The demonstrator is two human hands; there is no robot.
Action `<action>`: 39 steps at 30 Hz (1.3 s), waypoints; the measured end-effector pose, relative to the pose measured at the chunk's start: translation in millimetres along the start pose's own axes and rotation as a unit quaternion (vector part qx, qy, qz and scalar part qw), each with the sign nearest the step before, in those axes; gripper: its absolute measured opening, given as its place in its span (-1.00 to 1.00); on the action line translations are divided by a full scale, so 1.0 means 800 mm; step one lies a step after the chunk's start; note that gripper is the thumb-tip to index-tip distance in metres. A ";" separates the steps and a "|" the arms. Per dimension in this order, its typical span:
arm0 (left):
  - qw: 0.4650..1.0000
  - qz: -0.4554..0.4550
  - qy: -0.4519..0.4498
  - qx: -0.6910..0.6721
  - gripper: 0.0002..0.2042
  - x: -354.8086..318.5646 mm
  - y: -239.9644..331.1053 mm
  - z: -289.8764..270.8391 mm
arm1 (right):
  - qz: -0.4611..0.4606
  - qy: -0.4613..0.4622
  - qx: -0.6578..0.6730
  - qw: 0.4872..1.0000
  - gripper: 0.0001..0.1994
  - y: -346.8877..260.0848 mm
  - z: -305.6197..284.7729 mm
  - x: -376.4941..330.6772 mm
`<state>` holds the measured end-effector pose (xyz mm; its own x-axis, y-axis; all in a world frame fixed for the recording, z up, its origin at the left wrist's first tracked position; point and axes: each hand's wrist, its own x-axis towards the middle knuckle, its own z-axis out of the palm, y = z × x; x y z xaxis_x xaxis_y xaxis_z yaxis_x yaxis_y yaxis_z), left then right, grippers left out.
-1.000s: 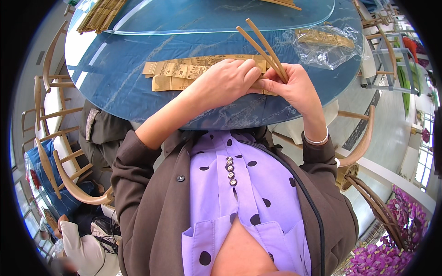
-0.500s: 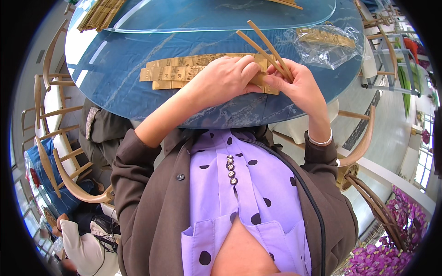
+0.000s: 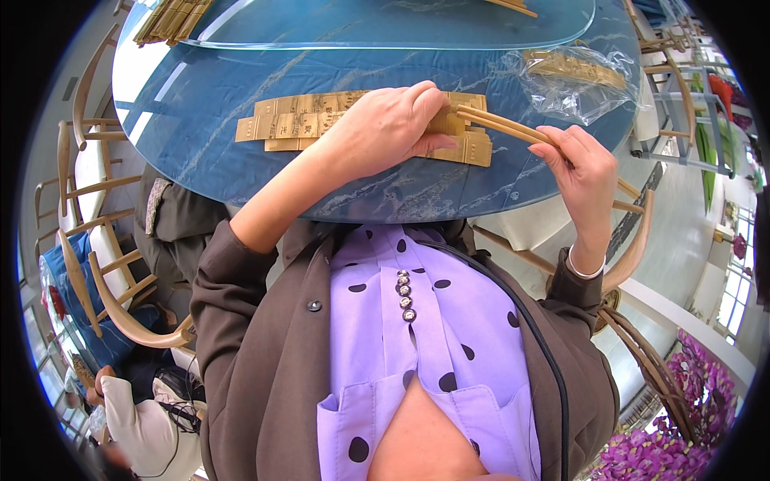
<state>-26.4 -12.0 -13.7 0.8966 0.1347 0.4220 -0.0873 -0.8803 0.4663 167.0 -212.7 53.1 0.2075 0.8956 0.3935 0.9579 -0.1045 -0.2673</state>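
My right hand [image 3: 584, 172] pinches a pair of wooden chopsticks [image 3: 505, 125] near one end, over the right part of the table. Their other ends meet a small brown paper sleeve [image 3: 446, 122], and how far inside they are I cannot tell. My left hand [image 3: 383, 132] is closed on that sleeve, its thumb below and its fingers partly hiding it. Under my left hand and forearm lie overlapping rows of flat brown printed paper sleeves [image 3: 293, 124], spread across the table.
On the blue marbled table [image 3: 385, 188], a clear plastic bag [image 3: 573, 80] with more brown sleeves lies at the right. A raised glass turntable [image 3: 385, 28] curves across the far side. A stack of filled brown sleeves [image 3: 172, 20] sits far left; loose chopsticks [image 3: 513, 6] lie at the top.
My right hand has moved right and swung the chopsticks from pointing up and away to nearly level, their ends now at the sleeve. My left hand stays about where it was.
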 end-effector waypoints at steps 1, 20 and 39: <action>1.000 -0.004 -0.003 -0.002 -0.59 0.000 0.000 0.000 | -0.018 0.010 -0.012 1.000 -0.73 0.000 0.000 0.001; 0.997 -0.055 -0.002 -0.060 -0.56 -0.002 -0.003 0.003 | -0.027 0.006 -0.019 0.999 -0.73 -0.004 -0.003 0.002; 0.999 0.033 0.016 0.040 -0.34 0.003 0.014 0.021 | 0.017 -0.085 0.172 0.981 -0.79 -0.040 0.062 0.006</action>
<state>-17.8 -29.2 -20.4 0.8754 0.0879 0.4753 -0.1104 -0.9210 0.3736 127.6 -183.4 19.9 0.1736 0.9562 0.2358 0.8217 -0.0086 -0.5699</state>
